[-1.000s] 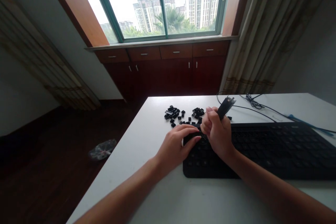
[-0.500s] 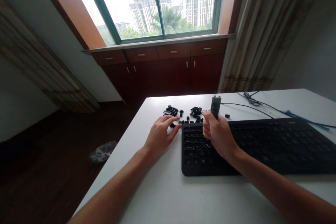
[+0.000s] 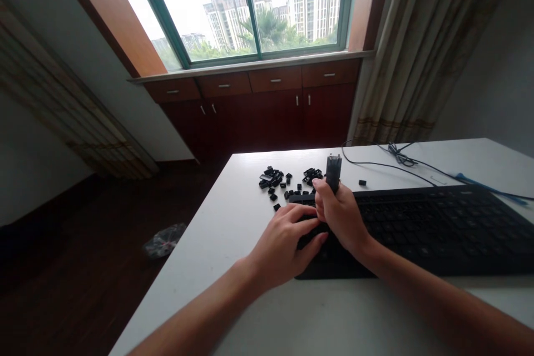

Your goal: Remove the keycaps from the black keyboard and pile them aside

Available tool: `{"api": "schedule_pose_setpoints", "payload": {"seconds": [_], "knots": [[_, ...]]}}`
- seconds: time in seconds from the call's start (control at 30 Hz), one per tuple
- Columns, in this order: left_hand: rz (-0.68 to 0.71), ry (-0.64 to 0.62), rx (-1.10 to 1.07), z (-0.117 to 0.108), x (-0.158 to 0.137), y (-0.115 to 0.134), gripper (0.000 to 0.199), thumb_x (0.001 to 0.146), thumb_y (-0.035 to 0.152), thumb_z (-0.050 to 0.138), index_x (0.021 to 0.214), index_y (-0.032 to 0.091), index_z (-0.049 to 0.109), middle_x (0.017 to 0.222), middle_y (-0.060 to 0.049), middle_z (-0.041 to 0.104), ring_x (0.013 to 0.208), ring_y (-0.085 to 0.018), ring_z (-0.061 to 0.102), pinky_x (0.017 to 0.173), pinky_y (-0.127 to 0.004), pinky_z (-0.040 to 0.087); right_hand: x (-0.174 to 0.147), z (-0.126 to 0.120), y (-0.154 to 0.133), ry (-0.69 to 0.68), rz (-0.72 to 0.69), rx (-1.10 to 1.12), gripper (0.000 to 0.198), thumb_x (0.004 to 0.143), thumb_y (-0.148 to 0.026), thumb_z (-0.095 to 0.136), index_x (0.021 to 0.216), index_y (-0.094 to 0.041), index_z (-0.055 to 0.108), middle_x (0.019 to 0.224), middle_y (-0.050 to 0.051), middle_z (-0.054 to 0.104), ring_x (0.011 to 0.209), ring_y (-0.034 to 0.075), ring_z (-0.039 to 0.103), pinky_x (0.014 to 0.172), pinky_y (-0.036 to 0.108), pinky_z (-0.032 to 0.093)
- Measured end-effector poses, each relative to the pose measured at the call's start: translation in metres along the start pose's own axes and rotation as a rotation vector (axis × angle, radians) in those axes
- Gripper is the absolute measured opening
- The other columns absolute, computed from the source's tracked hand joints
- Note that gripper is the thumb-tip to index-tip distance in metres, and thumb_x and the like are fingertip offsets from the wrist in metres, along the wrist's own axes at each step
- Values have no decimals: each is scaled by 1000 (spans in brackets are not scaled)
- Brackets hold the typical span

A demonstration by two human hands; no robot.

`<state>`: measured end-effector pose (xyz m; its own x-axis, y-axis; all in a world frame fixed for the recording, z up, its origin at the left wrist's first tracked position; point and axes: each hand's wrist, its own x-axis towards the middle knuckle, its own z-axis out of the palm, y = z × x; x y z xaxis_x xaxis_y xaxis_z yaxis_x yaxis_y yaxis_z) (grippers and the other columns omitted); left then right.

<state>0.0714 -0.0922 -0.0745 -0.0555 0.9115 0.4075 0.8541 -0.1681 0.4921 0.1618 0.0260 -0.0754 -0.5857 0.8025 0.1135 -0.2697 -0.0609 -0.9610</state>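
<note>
My right hand (image 3: 340, 208) is closed round the black handle of a keycap puller (image 3: 333, 172), held upright over the left part of a black keyboard (image 3: 417, 228). The puller's lower end is hidden behind my hands. My left hand (image 3: 287, 239) lies over the keyboard's left end with thumb and fingers apart, its fingertips close to my right fist. I see nothing held in it. Just behind the keyboard's left corner lie loose black keycaps (image 3: 271, 177), with another pile of keycaps (image 3: 311, 175) beside the puller.
A single keycap (image 3: 362, 182) lies behind the keyboard. Farther right are a coiled black cable (image 3: 400, 156) and a blue strip (image 3: 479, 182) on the white table (image 3: 233, 311). A plastic bag (image 3: 164, 240) sits on the floor, left of the table edge.
My left hand has moved from the loose keycaps toward me and right, onto the keyboard's left end. My right hand with the puller has shifted slightly left.
</note>
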Motion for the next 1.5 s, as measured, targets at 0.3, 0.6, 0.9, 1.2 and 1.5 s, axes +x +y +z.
{"api": "schedule_pose_setpoints", "payload": {"seconds": [0.3,0.6,0.9,1.2,1.5], "knots": [[0,16,-64,6,1,-1,15,98,28,63,99,24,78,114,-5,75,110,-27,63,99,-45,53,-15,-2,-3,-148,-184,104,43,100,-43,57,66,-23,40,51,-8,37,44,8,31,43,24,28],[-41,132,-100,-6,4,-15,19,97,30,68,114,24,75,113,-6,75,101,-22,68,93,-38,56,-5,2,-11,-46,-119,358,42,92,-36,69,66,-23,39,49,-11,34,41,6,26,39,20,24],[-129,176,255,-25,2,-76,25,98,30,66,122,25,71,109,-7,73,99,-25,65,88,-45,56,3,-6,-14,-11,47,309,38,85,-36,75,69,-23,43,50,-11,33,41,5,22,36,20,20],[-83,58,296,-52,-1,-91,37,90,52,73,104,19,66,92,-5,67,82,-21,60,74,-35,52,6,-8,-14,-42,93,286,40,85,-35,73,67,-23,40,50,-11,31,41,5,21,36,20,18],[-227,110,190,-30,4,-87,26,100,42,61,88,19,67,77,0,69,62,-13,59,59,-26,46,5,-9,-25,-121,184,244,44,86,-36,71,62,-23,37,50,-11,29,41,5,19,37,20,16]]}}
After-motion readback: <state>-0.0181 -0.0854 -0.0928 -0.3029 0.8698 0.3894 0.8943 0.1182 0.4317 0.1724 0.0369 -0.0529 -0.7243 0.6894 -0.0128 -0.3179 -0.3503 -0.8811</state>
